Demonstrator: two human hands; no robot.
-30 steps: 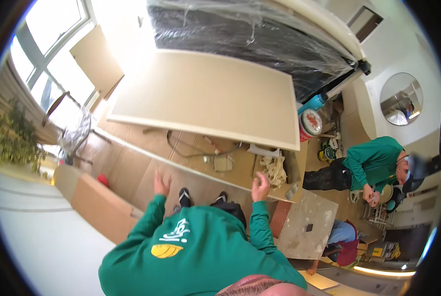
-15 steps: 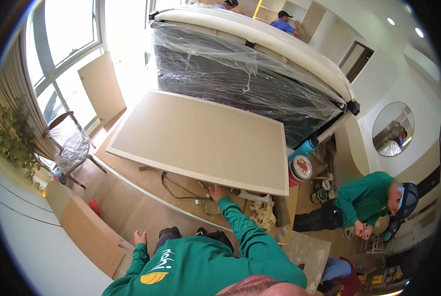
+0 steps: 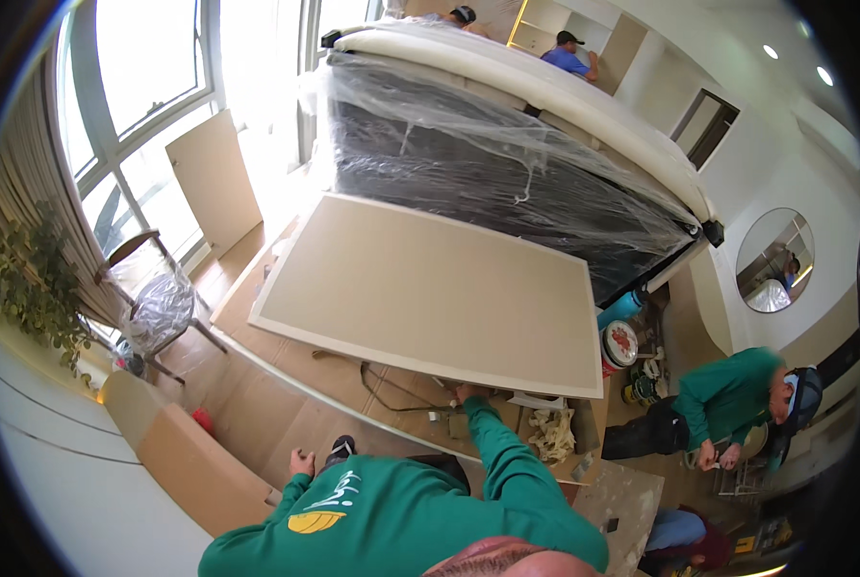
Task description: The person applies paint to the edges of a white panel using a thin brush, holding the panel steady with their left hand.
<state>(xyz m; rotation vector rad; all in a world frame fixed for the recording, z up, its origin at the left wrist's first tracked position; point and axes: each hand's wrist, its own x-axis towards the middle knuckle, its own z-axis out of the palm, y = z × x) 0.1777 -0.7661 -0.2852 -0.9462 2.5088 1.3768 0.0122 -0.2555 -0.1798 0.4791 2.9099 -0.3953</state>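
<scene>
A large beige panel (image 3: 430, 288) with a paler border lies tilted across a cardboard-covered surface (image 3: 295, 361) in front of me. My right hand (image 3: 467, 392) reaches to the panel's near edge, right of its middle. Its fingertips are hidden at or under that edge, so I cannot tell whether it grips anything. Close by are a dark strap or cable (image 3: 377, 396), a small white block (image 3: 435, 416) and a crumpled pale cloth or paper (image 3: 551, 435). My left hand (image 3: 302, 463) hangs empty beside my body, its fingers loosely bent and apart.
Behind the panel stands a big plastic-wrapped piece (image 3: 430, 163). A wrapped chair (image 3: 161, 308) and curved board (image 3: 185, 466) are at left. To the right are a paint bucket (image 3: 619, 344), a blue bottle (image 3: 622, 310) and a co-worker in green (image 3: 728, 389). Other people work farther off.
My right hand has moved in closer to the panel's near edge, its fingers now less visible. The left hand's fingers have drawn in somewhat. The view has shifted, moving the scene rightward and slightly down.
</scene>
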